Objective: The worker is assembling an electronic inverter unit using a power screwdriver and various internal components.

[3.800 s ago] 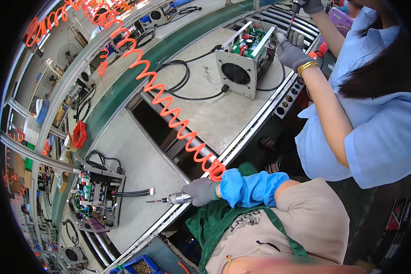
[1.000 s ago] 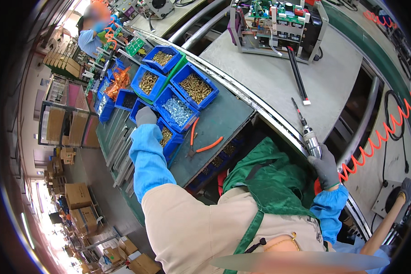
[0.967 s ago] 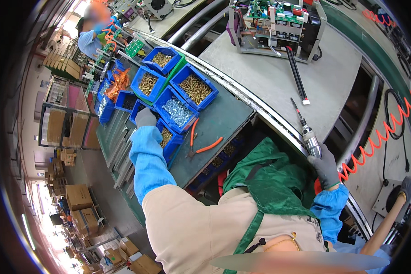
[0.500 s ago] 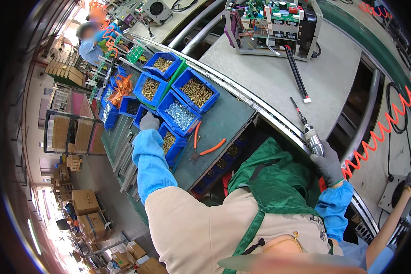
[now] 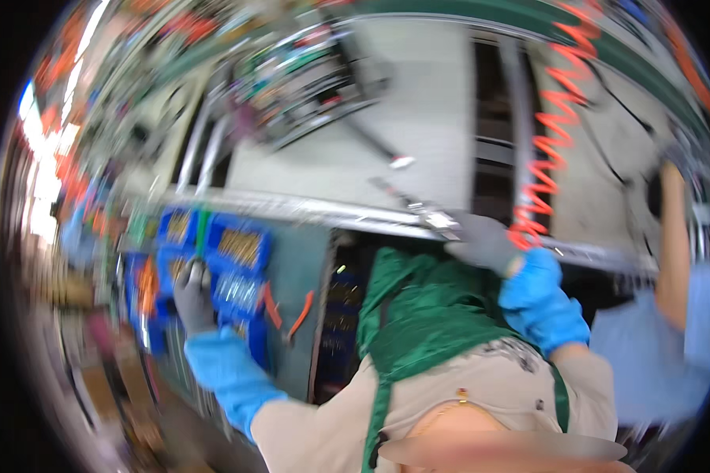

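Note:
My right hand (image 5: 483, 243), in a grey glove, is wrapped round a pneumatic screwdriver (image 5: 435, 220); its bit points up and left over the metal rail. A coiled orange air hose (image 5: 551, 142) comes up from beside this hand. My left hand (image 5: 195, 298), also gloved, is above the blue bins with its fingers drawn together; blur hides what, if anything, is between them. Closest to it are a bin of brass-coloured fasteners (image 5: 239, 246) and a bin of silvery screws (image 5: 237, 292). Orange-handled pliers (image 5: 289, 317) lie on the green bench right of the bins.
An opened electronic unit (image 5: 308, 83) with circuit boards stands on the grey work surface (image 5: 430, 87), a dark cable trailing toward me. A metal rail (image 5: 308, 209) runs along the near edge. At right, another person's arm (image 5: 672, 229) reaches forward.
My view has swung right, blurring the scene. My left hand has come up out of a small bin and now hovers over the bins. The right hand still grips the screwdriver.

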Motion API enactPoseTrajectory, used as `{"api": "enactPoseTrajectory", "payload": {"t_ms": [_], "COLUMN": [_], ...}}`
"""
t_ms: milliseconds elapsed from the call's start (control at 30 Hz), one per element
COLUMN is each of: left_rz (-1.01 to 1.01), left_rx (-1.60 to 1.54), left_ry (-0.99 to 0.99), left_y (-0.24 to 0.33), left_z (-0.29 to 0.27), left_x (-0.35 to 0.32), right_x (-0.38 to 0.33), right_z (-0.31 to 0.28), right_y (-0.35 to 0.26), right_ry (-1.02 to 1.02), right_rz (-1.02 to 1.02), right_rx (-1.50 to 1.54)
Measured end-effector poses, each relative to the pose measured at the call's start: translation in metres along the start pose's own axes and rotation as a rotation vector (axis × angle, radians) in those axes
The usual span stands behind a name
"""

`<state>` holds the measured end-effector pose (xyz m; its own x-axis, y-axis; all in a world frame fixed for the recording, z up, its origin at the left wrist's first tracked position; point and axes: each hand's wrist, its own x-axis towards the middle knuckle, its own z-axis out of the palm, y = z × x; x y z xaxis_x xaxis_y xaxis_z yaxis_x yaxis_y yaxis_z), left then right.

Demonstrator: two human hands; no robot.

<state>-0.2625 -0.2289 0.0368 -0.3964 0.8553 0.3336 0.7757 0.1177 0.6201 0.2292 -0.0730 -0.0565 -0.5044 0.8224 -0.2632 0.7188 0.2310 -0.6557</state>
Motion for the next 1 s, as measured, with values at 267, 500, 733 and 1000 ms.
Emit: {"api": "enactPoseTrajectory", "payload": {"t_ms": [267,500,733,1000], "left_rz": [0.323,0.425,1.094,1.112], "left_rx": [-0.651,-0.455,0.119,0.096], "left_ry": [-1.173,-1.428,-1.063,-1.119], "left_y": [0.322,0.453,0.45,0.452], "left_z": [0.256,0.485,0.555,0.55], "left_x": [0.048,-0.029,-0.063,-0.063], "right_x": [-0.007,-0.04,-0.072,-0.072], "right_z": [0.0,0.004,0.002,0.004], "right_y": [0.001,0.024,0.055,0.064], "right_ry": [-0.007,-0.13,-0.158,-0.127], "right_rz": [0.136,-0.063,-0.015,-0.024], "right_rx": [-0.14,-0.152,-0.105,-0.066]}}
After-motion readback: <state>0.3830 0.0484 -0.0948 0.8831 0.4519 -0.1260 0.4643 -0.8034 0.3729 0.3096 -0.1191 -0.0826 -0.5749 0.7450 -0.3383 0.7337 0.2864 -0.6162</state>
